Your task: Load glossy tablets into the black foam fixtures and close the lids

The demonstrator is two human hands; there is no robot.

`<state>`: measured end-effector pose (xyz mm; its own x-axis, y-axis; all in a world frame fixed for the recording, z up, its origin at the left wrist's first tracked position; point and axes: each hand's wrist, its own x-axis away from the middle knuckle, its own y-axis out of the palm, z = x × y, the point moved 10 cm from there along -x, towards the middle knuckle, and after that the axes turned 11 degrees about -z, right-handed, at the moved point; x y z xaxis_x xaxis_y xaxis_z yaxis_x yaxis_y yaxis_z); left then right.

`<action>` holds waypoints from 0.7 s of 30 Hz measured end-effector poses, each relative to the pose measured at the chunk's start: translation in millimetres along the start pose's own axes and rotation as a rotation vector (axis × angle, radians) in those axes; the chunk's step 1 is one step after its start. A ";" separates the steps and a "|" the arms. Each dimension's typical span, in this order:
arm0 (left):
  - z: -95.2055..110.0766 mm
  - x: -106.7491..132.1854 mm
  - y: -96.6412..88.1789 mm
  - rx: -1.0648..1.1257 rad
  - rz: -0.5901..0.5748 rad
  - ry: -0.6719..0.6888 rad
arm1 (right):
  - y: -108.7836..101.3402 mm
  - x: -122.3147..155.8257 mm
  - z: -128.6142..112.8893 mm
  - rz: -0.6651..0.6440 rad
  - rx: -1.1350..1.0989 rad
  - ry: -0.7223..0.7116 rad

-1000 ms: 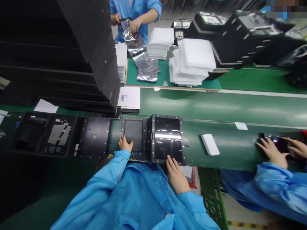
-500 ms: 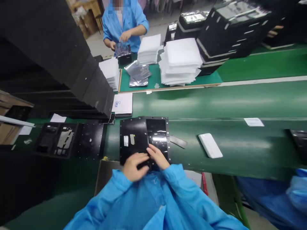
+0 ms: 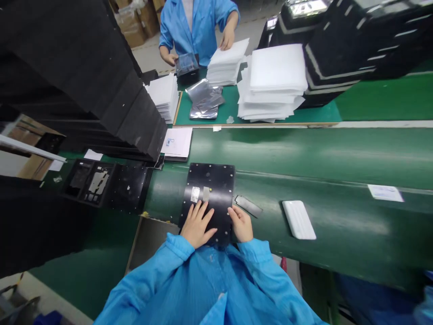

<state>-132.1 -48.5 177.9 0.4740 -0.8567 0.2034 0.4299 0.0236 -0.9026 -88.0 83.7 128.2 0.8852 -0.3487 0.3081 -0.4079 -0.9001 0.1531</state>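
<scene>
A flat black panel [image 3: 219,180] with small pale dots along its edges lies in front of me on the green worktop. It carries a white label and a beige strip of tape. My left hand [image 3: 198,225] rests on its lower left part, fingers stretched and spread. At the right edge, my right hand [image 3: 241,223] has thumb and fingers closed on the panel's rim. Whatever lies underneath the panel is hidden. Just right of it is a thin grey metal strip [image 3: 248,206].
A white rounded block [image 3: 299,220] sits to the right. Black panels [image 3: 126,189] and a tall dark stack [image 3: 131,113] stand left. Across the bench, a co-worker [image 3: 199,31] in blue touches a white sheet stack [image 3: 227,63]. Another sheet stack [image 3: 279,72] is beside it.
The black panel now covers the glossy black part that showed at its right. My left hand has flattened on it; my right hand has moved to its right edge. The view has shifted.
</scene>
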 end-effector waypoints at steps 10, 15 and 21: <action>5.6 -7.3 25.3 -0.051 0.023 0.012 | -33.1 10.8 10.0 0.200 0.596 -0.164; -33.9 -10.0 20.6 -0.034 -0.109 0.140 | -18.1 3.8 25.3 0.144 0.752 -0.186; -328.6 50.8 -102.1 0.033 0.126 -0.622 | 14.6 4.1 -44.5 0.231 1.020 -0.407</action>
<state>-404.4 -263.7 155.7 0.8762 -0.3866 0.2878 0.3605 0.1292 -0.9238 -100.3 80.8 173.6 0.8953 -0.4265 -0.1288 -0.3629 -0.5304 -0.7662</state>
